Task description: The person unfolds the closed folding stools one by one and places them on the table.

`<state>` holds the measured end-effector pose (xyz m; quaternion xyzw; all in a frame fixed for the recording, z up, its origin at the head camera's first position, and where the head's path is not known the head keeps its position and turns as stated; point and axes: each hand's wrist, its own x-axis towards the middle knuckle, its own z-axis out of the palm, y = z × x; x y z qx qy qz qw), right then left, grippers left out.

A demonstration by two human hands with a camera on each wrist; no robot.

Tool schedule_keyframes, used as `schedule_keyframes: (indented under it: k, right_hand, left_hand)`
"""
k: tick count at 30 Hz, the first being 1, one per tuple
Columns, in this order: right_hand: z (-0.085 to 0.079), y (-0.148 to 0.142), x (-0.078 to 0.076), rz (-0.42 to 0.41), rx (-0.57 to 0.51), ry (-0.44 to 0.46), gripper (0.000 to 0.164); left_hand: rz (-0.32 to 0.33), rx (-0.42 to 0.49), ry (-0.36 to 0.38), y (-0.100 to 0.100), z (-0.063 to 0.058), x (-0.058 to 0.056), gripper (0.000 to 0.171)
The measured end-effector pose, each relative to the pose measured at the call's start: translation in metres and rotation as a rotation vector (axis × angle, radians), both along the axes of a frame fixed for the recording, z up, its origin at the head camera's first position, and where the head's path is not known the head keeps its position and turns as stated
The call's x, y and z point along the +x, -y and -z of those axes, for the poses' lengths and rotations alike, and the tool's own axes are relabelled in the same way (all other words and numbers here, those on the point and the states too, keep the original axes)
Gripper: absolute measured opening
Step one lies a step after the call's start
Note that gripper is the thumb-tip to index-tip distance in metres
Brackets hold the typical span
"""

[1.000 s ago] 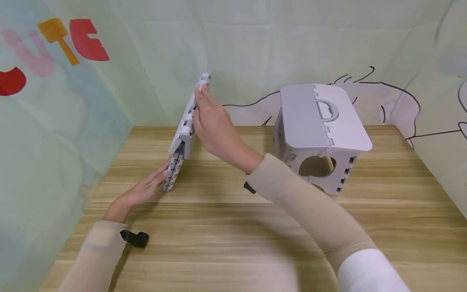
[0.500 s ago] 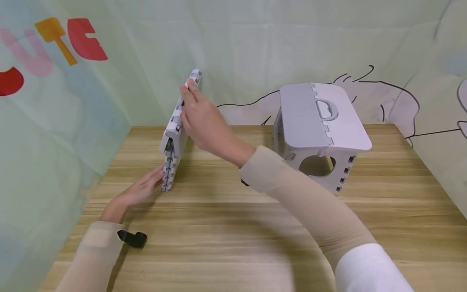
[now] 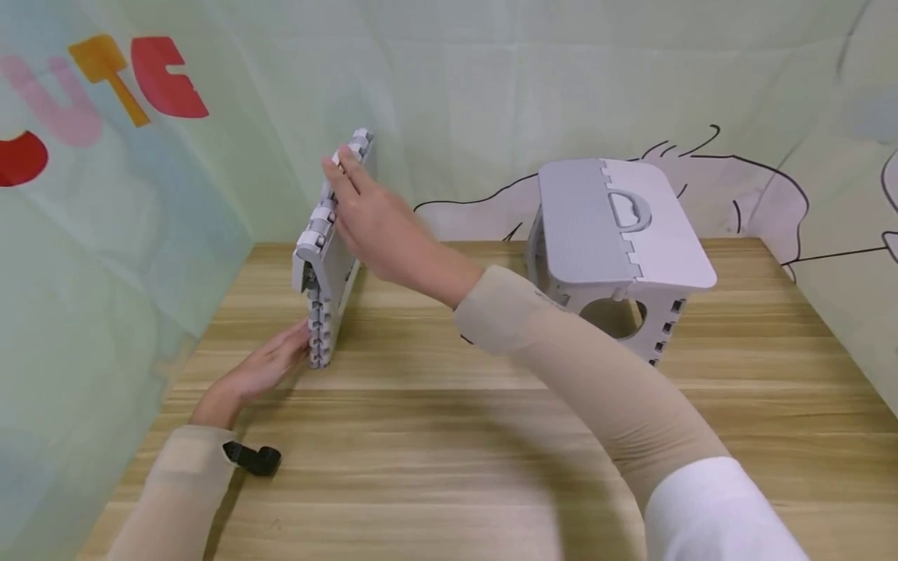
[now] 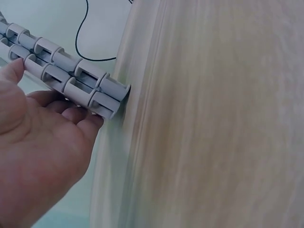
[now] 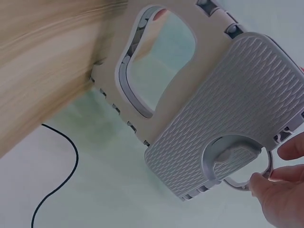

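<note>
A folding stool (image 3: 342, 269) in white and grey stands on edge at the table's left, its seat halves folded down over its collapsed legs. My left hand (image 3: 270, 366) rests low against the stool's left side; in the left wrist view the thumb lies by the hinged leg edge (image 4: 61, 61) and the fingers go behind it. Up at the seat's folded top edge, my right hand (image 3: 382, 230) holds on, two fingers lying over the ridge. Its fingertips touch the loop handle (image 5: 223, 144) in the right wrist view, where the textured grey seat half (image 5: 199, 114) faces the camera.
A second folding stool (image 3: 582, 222) stands unfolded to the right, its seat flat and its handle lying on top. The wood-grain table (image 3: 421, 467) ends at a printed cloth backdrop (image 3: 456, 101) behind and at both sides.
The folded stool's top has swung left and the stool now stands more upright. My right hand has moved left with it. The left hand has shifted slightly left; the unfolded stool has not moved.
</note>
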<state>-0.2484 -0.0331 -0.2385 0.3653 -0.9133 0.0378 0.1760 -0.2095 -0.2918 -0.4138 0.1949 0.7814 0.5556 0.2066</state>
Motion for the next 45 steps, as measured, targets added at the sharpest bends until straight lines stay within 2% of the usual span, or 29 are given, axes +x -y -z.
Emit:
schedule_keyframes:
  k: [2, 5, 7, 9, 11, 12, 18, 20, 25, 32, 39, 45]
  right_hand:
    - [-0.001, 0.004, 0.001, 0.009, 0.087, -0.072, 0.045]
    - [-0.003, 0.01, 0.001, 0.027, 0.15, -0.122, 0.048]
    - [-0.005, 0.013, 0.001, 0.04, 0.237, -0.181, 0.047]
    - [-0.007, 0.017, 0.001, 0.048, 0.295, -0.219, 0.047]
    - [-0.008, 0.022, 0.001, 0.054, 0.302, -0.219, 0.049]
    - [-0.009, 0.024, 0.001, 0.055, 0.298, -0.209, 0.049]
    - [-0.012, 0.039, -0.002, 0.069, 0.05, 0.073, 0.053]
    - [-0.012, 0.043, -0.003, 0.08, 0.019, 0.123, 0.053]
    - [-0.011, 0.052, -0.005, 0.096, 0.028, 0.107, 0.054]
    - [-0.009, 0.065, -0.006, 0.094, 0.051, 0.056, 0.053]
    - [-0.007, 0.074, -0.009, 0.106, 0.076, 0.047, 0.054]
    - [-0.006, 0.077, -0.009, 0.103, 0.099, 0.015, 0.057]
  left_hand:
    - [0.001, 0.001, 0.009, 0.002, 0.0, 0.001, 0.063]
    - [-0.002, 0.008, 0.028, 0.003, -0.001, 0.002, 0.064]
    - [0.001, 0.024, 0.041, 0.004, -0.001, 0.003, 0.065]
    - [0.006, 0.045, 0.045, 0.005, 0.0, 0.003, 0.066]
    - [0.011, 0.066, 0.047, 0.006, 0.001, 0.002, 0.066]
    - [0.012, 0.075, 0.053, 0.007, 0.002, 0.002, 0.066]
    - [0.031, 0.132, 0.074, 0.008, 0.004, 0.0, 0.068]
    - [0.048, 0.159, 0.071, 0.008, 0.005, 0.0, 0.067]
    - [0.088, 0.221, 0.053, 0.008, 0.007, -0.001, 0.063]
    - [0.121, 0.267, 0.078, 0.011, 0.008, 0.0, 0.062]
    - [0.123, 0.295, 0.079, 0.011, 0.009, 0.001, 0.061]
    - [0.096, 0.301, 0.077, 0.009, 0.009, 0.003, 0.062]
